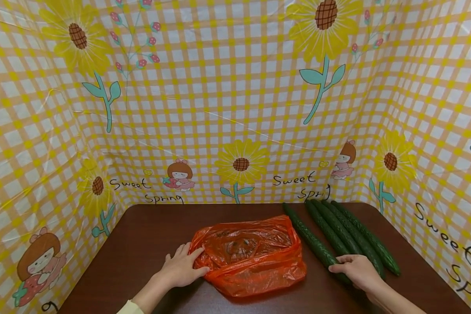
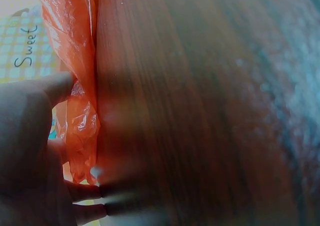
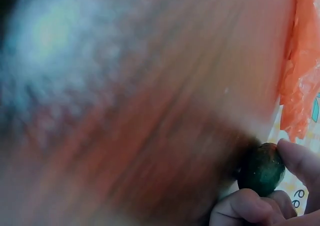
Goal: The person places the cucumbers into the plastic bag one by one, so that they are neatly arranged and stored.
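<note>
A red plastic bag (image 1: 255,270) lies on the table, with dark shapes showing through its thin film. My left hand (image 1: 182,266) rests at the bag's left end, fingers spread and touching the film; in the left wrist view its fingers (image 2: 82,192) reach past the crumpled bag (image 2: 82,121) down to the tabletop. To the right of the bag, my right hand (image 1: 357,270) pinches the near end of a long green cucumber (image 1: 308,235) between thumb and fingers. The right wrist view shows that rounded cucumber end (image 3: 262,171) between the thumb and curled fingers.
Several more cucumbers (image 1: 370,237) lie side by side, just right of the held one. The dark brown table (image 1: 153,226) is enclosed at the back and sides by a yellow checked cloth (image 1: 204,131) with sunflowers.
</note>
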### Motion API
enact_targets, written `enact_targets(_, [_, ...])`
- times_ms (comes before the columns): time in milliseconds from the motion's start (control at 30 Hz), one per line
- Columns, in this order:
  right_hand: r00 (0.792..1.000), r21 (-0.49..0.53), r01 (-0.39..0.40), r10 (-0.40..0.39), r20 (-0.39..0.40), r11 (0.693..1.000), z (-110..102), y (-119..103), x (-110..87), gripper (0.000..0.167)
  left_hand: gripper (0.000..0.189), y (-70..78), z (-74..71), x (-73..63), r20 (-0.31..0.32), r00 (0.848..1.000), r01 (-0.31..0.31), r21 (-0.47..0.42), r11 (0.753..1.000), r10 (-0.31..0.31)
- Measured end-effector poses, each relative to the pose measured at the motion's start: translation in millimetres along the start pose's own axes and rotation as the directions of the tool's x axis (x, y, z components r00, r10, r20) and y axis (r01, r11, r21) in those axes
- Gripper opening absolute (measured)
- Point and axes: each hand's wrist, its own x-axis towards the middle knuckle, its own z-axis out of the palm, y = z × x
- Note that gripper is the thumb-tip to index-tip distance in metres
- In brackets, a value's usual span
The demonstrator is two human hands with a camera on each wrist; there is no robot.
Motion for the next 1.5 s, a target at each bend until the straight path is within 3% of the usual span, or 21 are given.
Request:
enact_targets(267, [0.996,-0.020,0.026,-0.028,-0.082,0.999,7,-6,5.2,0.081,0.078,5.0,-5.0,-3.7,0.022,1.000,0.008,-0.024,1.000,-0.008])
enact_targets(433, [0.994,-0.127,0.055,-0.066,-0.083,0.990,10,-9,3.6,0.086,0.080,2.0,0.8,-4.2,0.024,0.999,0.022,-0.024,0.999,-0.021])
enact_targets(700, [0.994,-0.152,0.069,-0.082,-0.078,0.986,10,-12,7.2,0.093,0.078,3.3,-2.5,-1.2,0.040,0.999,0.017,-0.018,1.000,-0.017])
enact_targets(1133, [0.993,-0.082,0.066,-0.074,-0.091,0.994,11,-14,10.1,0.069,0.068,9.6,-11.5,-3.1,0.040,0.999,0.015,-0.009,1.000,-0.015])
enact_targets(1300, [0.993,-0.049,0.065,-0.069,-0.094,0.997,10,-14,8.7,0.051,0.069,11.1,-11.6,-4.6,0.048,0.999,0.011,-0.009,1.000,-0.011])
enact_targets(1500, [0.991,-0.047,0.092,-0.096,-0.090,0.995,4,-18,6.4,0.046,0.071,9.8,-11.3,-4.0,0.053,0.999,0.007,-0.007,1.000,-0.007])
